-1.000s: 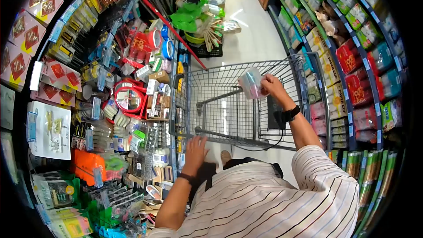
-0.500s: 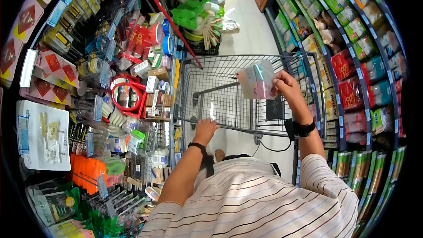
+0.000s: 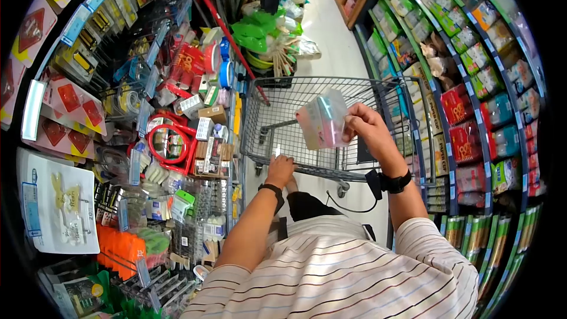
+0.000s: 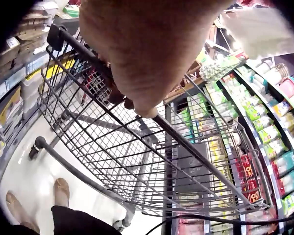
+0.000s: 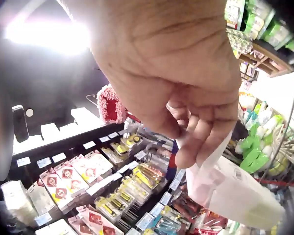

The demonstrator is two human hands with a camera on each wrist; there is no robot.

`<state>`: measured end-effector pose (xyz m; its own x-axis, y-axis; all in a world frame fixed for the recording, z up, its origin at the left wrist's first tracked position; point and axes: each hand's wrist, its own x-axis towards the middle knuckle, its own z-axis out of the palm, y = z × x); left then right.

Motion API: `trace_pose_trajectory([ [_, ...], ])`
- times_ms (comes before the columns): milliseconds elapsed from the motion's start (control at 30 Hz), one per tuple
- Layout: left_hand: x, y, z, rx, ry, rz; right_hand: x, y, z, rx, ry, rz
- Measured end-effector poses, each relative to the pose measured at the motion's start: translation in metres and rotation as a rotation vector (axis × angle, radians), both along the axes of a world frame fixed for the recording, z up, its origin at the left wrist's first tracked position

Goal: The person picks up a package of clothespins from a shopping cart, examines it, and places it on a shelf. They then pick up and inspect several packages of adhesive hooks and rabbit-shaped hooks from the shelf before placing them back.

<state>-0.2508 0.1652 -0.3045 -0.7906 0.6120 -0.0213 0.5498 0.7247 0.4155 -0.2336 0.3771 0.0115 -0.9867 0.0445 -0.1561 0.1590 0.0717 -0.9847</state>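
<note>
My right hand [image 3: 369, 133] pinches one edge of a translucent plastic packet [image 3: 325, 121], held up over the shopping cart's basket. The packet shows pink and teal contents; in the right wrist view the same packet [image 5: 235, 193] hangs below my thumb and fingertips, its pale back outward. My left hand [image 3: 280, 170] grips the handle bar at the cart's near side. Seen from the left wrist, the fingers of that hand [image 4: 152, 63] curl round the dark handle bar [image 4: 201, 159] of the grey wire shopping cart [image 4: 103, 152].
On the left, shelves hold boxes, a red-framed mirror [image 3: 171, 145] and blue tape [image 3: 226, 74]. Right-hand shelves carry red packs [image 3: 466, 142] and green-wrapped goods. Ahead, a red pole [image 3: 221, 29] leans beside green bags [image 3: 251, 35]. White floor [image 3: 331, 35] runs down the aisle.
My left hand has come forward onto the cart handle. The right hand has lifted the packet nearer and shifted it slightly left, with its printed side turning into view.
</note>
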Motion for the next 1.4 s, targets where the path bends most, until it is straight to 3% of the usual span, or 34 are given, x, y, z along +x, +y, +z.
trace_pose_trajectory([
  [67, -0.008, -0.004, 0.009, -0.039, 0.001, 0.027, -0.018, -0.003, -0.003, -0.027, -0.001, 0.058],
  [100, -0.019, -0.009, 0.024, -0.004, -0.131, 0.032, -0.028, -0.004, -0.003, -0.035, -0.016, 0.091],
  [200, -0.034, -0.041, 0.046, 0.276, -0.264, 0.288, -0.061, -0.010, -0.007, -0.043, -0.017, 0.191],
  [300, -0.037, -0.065, 0.147, 0.549, -0.233, 0.423, -0.096, -0.025, -0.003, -0.061, -0.032, 0.306],
  [433, -0.026, -0.067, 0.246, 0.524, 0.015, 0.403, -0.138, -0.060, 0.003, -0.224, -0.052, 0.504],
  [500, -0.021, -0.060, 0.267, 0.513, 0.164, 0.464, -0.146, -0.086, 0.018, -0.255, -0.070, 0.587],
  [633, -0.024, -0.065, 0.289, 0.575, 0.186, 0.799, -0.157, -0.128, 0.031, -0.371, 0.012, 0.749],
  [667, -0.029, -0.074, 0.280, 0.767, 0.230, 0.795, -0.158, -0.139, 0.038, -0.413, 0.024, 0.787],
  [733, -0.026, -0.088, 0.294, 0.730, 0.458, 0.880, -0.158, -0.159, 0.060, -0.419, 0.032, 0.878],
  [800, -0.014, -0.101, 0.330, 0.832, 0.245, 1.085, -0.155, -0.183, 0.085, -0.447, 0.073, 0.955],
  [867, -0.011, -0.131, 0.324, 0.911, 0.465, 0.925, -0.145, -0.197, 0.114, -0.486, 0.122, 1.023],
  [900, 0.001, -0.134, 0.344, 0.912, 0.338, 1.009, -0.143, -0.200, 0.125, -0.486, 0.182, 1.046],
  [933, 0.007, -0.140, 0.357, 1.067, 0.328, 0.998, -0.145, -0.205, 0.133, -0.474, 0.244, 1.035],
  [1067, 0.031, -0.165, 0.422, 1.236, 0.415, 0.994, -0.160, -0.230, 0.155, -0.478, 0.455, 1.002],
  [1133, 0.038, -0.180, 0.444, 1.259, 0.470, 1.020, -0.163, -0.248, 0.165, -0.398, 0.687, 0.956],
  [1233, 0.048, -0.201, 0.471, 1.360, 0.512, 0.910, -0.162, -0.277, 0.181, -0.437, 0.809, 0.987],
  [1333, 0.056, -0.211, 0.494, 1.379, 0.550, 0.858, -0.150, -0.291, 0.204, -0.418, 0.612, 1.226],
  [1400, 0.061, -0.214, 0.502, 1.376, 0.575, 0.841, -0.147, -0.309, 0.207, -0.398, 0.607, 1.259],
])
